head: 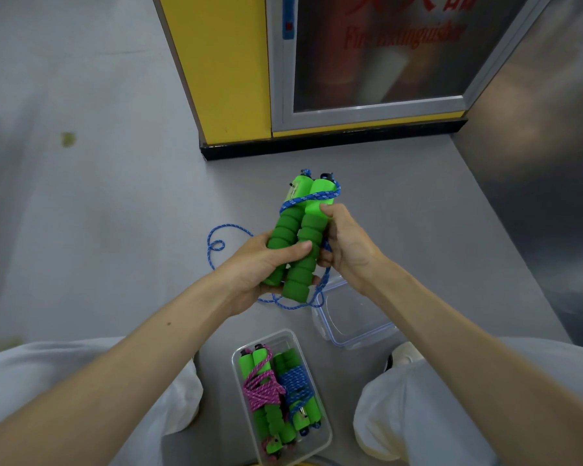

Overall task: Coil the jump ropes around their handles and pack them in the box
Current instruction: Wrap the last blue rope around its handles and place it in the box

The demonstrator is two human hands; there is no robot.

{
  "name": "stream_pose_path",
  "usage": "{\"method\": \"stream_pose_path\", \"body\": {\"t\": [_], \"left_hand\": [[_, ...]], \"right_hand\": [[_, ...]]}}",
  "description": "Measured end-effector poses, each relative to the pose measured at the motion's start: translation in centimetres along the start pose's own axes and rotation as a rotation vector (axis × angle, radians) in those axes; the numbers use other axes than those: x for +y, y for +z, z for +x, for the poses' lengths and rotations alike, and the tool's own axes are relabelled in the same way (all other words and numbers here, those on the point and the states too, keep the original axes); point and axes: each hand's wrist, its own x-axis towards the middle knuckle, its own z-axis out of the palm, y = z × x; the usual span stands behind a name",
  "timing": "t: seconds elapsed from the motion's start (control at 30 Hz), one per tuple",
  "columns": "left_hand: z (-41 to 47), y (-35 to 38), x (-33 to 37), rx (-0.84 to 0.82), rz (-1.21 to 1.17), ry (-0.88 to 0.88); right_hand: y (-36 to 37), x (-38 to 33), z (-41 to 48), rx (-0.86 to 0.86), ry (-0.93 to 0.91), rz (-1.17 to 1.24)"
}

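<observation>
Operator: Left hand [266,264] wrapped round the lower half of the paired green handles [297,237], fingers curled across the foam. My view has the right hand [347,247] pinching the upper part of the right-side handle, thumb on top. Both are held above the grey floor [98,213], near the corner where it meets the yellow pillar [223,79].

Desk: And the rope?

Operator: One turn of blue rope [312,196] crosses the handles' top ends. The slack [216,245] trails in loose loops on the floor, left of the hands and below them.

Desk: What could go wrong?

Operator: As I judge it, that lone turn could slip off if tension drops. The handles' lower ends splay slightly, so the pair could part. The floor loops may kink, or snag the clear lid [354,317] lying just beneath the right wrist. The box [328,432], at the floor's near edge between the knees, already holds two bundles (one pink-roped [261,388], one blue [295,381]), so a fat coil may not fit.

Desk: Any writing?

Operator: Red "Fire Extinguisher" lettering [404,35] on the cabinet glass, blurred. The larger red characters above are cut off and I cannot read them. I see no brand on the handles.
</observation>
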Motion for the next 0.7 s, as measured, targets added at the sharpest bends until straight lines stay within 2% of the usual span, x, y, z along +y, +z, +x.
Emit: {"method": "stream_pose_path", "body": {"t": [0.17,0.33,0.53,0.7], "left_hand": [[0.2,0.6,-0.3,0.063,0.065,0.066],[0.1,1.0,-0.2,0.067,0.06,0.107],[-0.4,0.7,0.2,-0.039,-0.046,0.05],[-0.5,0.5,0.0,0.012,-0.036,0.069]], "right_hand": [[-0.1,-0.3,0.2,0.059,0.037,-0.078],[-0.4,-0.1,0.4,0.117,0.046,0.089],[-0.8,-0.2,0.6,0.076,0.03,0.126],[-0.6,-0.2,0.9,0.03,0.015,0.034]]}}
